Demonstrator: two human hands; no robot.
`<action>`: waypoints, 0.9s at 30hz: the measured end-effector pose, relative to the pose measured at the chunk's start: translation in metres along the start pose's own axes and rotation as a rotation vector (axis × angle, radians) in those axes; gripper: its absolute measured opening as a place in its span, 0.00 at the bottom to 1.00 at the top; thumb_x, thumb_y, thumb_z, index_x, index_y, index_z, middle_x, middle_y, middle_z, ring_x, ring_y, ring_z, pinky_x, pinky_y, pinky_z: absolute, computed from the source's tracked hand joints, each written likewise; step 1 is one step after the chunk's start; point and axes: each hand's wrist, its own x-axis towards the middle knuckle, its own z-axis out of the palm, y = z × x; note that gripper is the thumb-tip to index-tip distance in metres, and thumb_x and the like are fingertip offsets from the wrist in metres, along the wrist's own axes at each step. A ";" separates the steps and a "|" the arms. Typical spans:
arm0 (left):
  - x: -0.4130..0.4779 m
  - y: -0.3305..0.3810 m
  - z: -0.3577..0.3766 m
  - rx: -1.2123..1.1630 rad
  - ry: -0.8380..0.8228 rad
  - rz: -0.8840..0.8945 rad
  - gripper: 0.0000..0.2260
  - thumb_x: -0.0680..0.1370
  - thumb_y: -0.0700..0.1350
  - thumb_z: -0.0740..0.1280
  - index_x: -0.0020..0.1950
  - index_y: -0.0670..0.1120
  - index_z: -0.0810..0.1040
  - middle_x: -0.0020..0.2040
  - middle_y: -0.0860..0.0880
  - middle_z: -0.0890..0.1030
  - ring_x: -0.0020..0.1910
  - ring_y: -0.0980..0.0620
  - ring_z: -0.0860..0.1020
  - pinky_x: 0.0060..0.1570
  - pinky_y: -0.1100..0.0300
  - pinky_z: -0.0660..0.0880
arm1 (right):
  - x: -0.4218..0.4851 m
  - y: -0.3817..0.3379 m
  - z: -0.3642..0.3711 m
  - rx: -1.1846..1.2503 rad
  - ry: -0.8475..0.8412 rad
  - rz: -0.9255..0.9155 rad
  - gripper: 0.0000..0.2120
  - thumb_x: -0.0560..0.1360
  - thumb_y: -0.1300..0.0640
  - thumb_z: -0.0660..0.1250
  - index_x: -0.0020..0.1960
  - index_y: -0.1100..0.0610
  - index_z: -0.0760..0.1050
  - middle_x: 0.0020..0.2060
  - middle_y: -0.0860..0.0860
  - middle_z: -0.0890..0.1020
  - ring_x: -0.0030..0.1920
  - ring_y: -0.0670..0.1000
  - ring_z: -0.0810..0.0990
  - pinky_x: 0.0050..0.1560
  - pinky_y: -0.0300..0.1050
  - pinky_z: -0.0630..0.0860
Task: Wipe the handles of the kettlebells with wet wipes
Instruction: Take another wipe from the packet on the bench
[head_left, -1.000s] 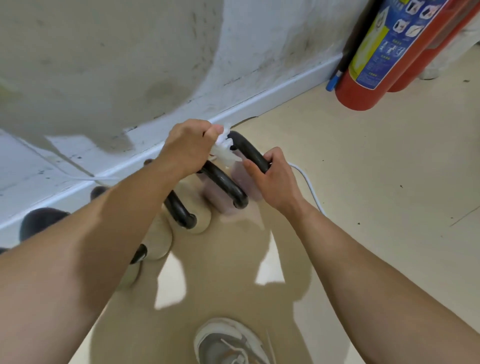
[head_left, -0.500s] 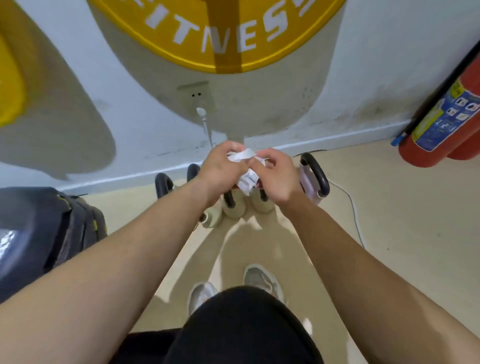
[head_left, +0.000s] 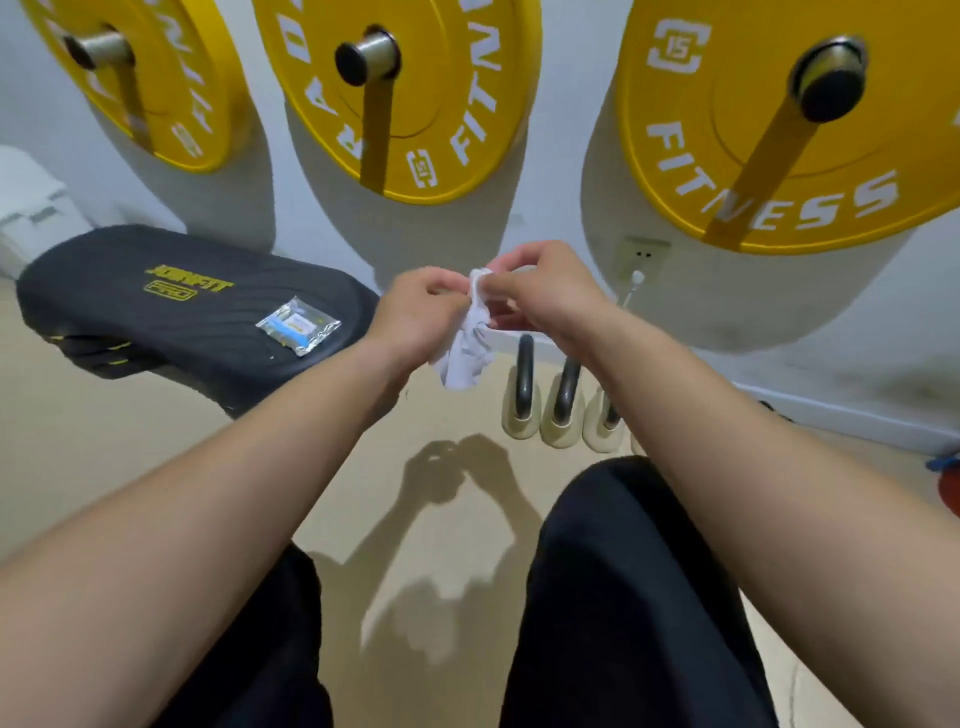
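The left hand and right hand each have their grip clamped on a crumpled wet wipe, held up well above the kettlebells lined up on the floor. No handle is being touched; how many are already clean cannot be told

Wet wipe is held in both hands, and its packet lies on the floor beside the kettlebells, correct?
No. The head view shows the packet lying on the black bench pad instead. The wet wipe is indeed held by both the left hand and the right hand.
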 end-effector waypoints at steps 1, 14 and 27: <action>0.005 -0.007 -0.018 -0.020 0.036 -0.013 0.06 0.76 0.41 0.67 0.49 0.49 0.82 0.38 0.52 0.84 0.34 0.56 0.80 0.29 0.66 0.73 | 0.004 -0.009 0.020 -0.043 -0.023 -0.026 0.05 0.74 0.67 0.70 0.41 0.60 0.78 0.29 0.55 0.80 0.31 0.54 0.80 0.47 0.54 0.86; 0.165 -0.206 -0.254 -0.604 0.513 -0.506 0.14 0.74 0.34 0.59 0.53 0.36 0.82 0.49 0.36 0.84 0.48 0.39 0.84 0.51 0.46 0.82 | 0.190 0.034 0.343 -0.799 -0.506 -0.329 0.15 0.76 0.61 0.66 0.60 0.51 0.84 0.53 0.51 0.87 0.51 0.52 0.82 0.52 0.46 0.79; 0.133 -0.159 -0.463 -0.632 0.516 -0.703 0.18 0.77 0.30 0.57 0.59 0.40 0.82 0.54 0.40 0.82 0.47 0.46 0.80 0.49 0.56 0.81 | 0.218 -0.097 0.522 -0.743 -0.695 -0.164 0.06 0.75 0.62 0.71 0.51 0.59 0.83 0.43 0.48 0.81 0.43 0.49 0.78 0.35 0.25 0.69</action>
